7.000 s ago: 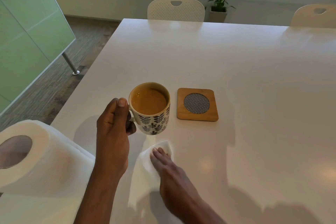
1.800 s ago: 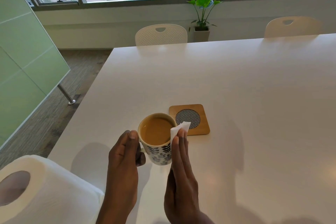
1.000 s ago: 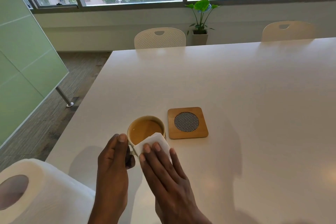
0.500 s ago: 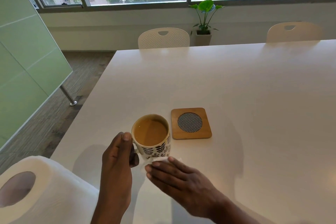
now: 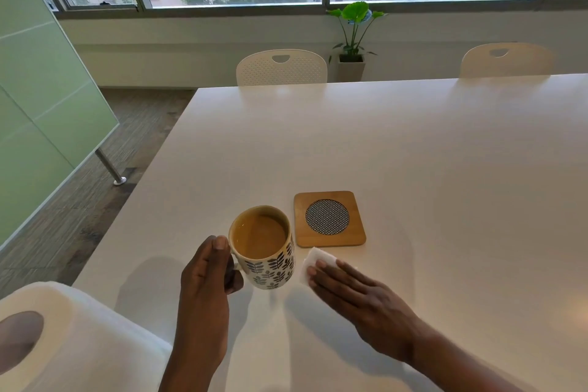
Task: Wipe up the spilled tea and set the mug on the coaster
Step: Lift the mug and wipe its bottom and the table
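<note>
We identify the surface as a smooth white top with a low sheen that returns soft reflections. We read the mug as glazed ceramic, glossy, with a printed leaf pattern. The coaster is matt light wood around a woven mesh disc. The folded paper towel and the paper roll are soft, matt white paper. The chair back looks like perforated plastic. The leg is polished metal.
</note>
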